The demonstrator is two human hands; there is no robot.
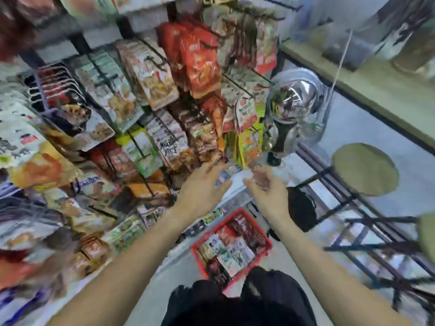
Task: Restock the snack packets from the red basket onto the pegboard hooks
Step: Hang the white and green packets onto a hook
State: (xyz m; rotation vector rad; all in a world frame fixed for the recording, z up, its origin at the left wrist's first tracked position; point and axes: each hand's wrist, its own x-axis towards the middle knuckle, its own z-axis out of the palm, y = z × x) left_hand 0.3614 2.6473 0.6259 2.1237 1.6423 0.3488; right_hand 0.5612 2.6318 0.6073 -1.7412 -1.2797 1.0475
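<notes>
Hands: my left hand (203,184) reached with fingers spread toward the lower hooks; my right hand (264,182) was half-curled beside it. A small pale glossy packet (224,176) showed between them, too blurred to tell who gripped it.
Basket: the red plastic basket (267,243) sat on the floor by my knees, holding many snack packets (231,251).
Pegboard: the black wire hooks (150,58) hung mostly crowded.
Progress: I judged much restocking remained.

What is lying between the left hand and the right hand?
In the head view, a small bluish-white packet shows between the left hand and the right hand; blur hides which fingers hold it.
</notes>
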